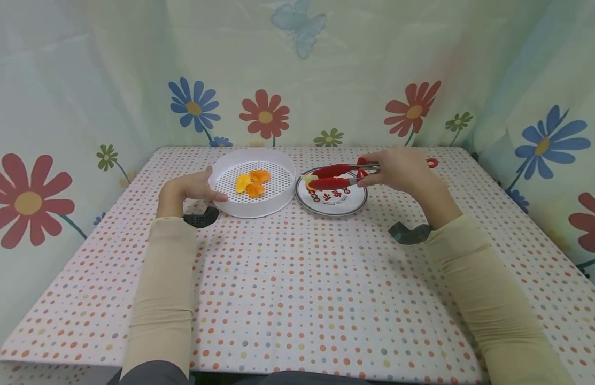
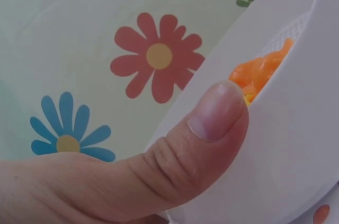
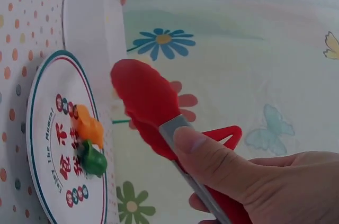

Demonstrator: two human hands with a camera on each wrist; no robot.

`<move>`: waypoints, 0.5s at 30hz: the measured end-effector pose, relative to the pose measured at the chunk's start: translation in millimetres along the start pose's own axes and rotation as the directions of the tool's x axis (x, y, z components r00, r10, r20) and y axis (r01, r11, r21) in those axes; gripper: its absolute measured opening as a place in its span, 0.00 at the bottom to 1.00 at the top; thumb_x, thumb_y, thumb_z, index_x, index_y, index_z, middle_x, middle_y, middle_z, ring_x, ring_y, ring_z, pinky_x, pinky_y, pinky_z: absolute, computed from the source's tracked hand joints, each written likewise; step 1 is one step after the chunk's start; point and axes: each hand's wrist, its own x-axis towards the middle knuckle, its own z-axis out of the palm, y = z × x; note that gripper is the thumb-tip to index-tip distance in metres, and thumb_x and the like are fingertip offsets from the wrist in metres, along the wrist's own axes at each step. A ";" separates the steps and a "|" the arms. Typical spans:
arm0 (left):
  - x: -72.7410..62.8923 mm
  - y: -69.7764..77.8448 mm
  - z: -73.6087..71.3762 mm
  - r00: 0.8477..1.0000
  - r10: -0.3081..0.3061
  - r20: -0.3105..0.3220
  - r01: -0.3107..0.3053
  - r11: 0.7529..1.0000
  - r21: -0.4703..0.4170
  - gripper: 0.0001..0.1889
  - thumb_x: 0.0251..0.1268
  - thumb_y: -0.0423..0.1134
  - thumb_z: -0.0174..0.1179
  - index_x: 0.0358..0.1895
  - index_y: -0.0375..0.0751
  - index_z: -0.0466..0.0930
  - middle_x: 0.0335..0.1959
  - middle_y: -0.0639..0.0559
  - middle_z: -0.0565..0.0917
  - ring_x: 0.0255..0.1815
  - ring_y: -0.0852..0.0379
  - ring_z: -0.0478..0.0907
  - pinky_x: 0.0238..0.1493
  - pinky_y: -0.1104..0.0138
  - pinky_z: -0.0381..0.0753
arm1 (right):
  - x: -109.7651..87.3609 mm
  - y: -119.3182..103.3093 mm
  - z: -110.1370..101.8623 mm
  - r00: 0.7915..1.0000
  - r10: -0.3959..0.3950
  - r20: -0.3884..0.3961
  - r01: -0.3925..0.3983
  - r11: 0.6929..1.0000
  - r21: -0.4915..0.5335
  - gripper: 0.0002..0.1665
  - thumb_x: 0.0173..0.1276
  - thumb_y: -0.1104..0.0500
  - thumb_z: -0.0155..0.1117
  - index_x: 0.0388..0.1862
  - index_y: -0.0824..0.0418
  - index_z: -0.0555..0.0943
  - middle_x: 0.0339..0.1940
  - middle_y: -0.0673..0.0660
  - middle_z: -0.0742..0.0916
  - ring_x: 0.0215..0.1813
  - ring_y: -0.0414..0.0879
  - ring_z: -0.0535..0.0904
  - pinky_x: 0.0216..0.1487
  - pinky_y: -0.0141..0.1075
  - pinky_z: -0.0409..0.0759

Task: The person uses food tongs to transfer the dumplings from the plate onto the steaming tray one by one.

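Note:
My left hand (image 1: 191,186) holds the left side of a round white sieve (image 1: 251,210) with a perforated bottom. The thumb (image 2: 217,110) lies along its wall; the other fingers are mostly hidden. Inside the sieve sit small orange pieces (image 1: 260,176) and a yellow piece (image 1: 242,183). Above a white plate (image 1: 342,206) with red lettering, my right hand (image 1: 398,168) grips red-tipped metal tongs (image 1: 333,183). Something pale yellow (image 1: 308,178) shows at the tong tips; whether they pinch it I cannot tell. The right wrist view shows an orange piece (image 3: 89,127) and a green piece (image 3: 94,160) on the plate.
The sieve and plate stand side by side toward the back of a table (image 1: 287,299) with a dotted cloth. A flowered curtain (image 1: 326,69) hangs behind and along both sides. Dark wrist devices (image 1: 410,233) jut out below both hands.

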 end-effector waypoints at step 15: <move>0.3 -3.4 -2.4 1.000 0.009 0.006 -0.009 1.000 -0.022 0.62 0.55 0.56 0.66 0.75 0.37 0.24 0.77 0.38 0.31 0.78 0.38 0.32 0.73 0.41 0.39 | 38.4 -101.7 5.8 0.986 -0.146 -0.086 0.134 0.982 -0.134 0.44 0.52 0.32 0.68 0.67 0.45 0.71 0.56 0.53 0.85 0.47 0.50 0.81 0.34 0.38 0.73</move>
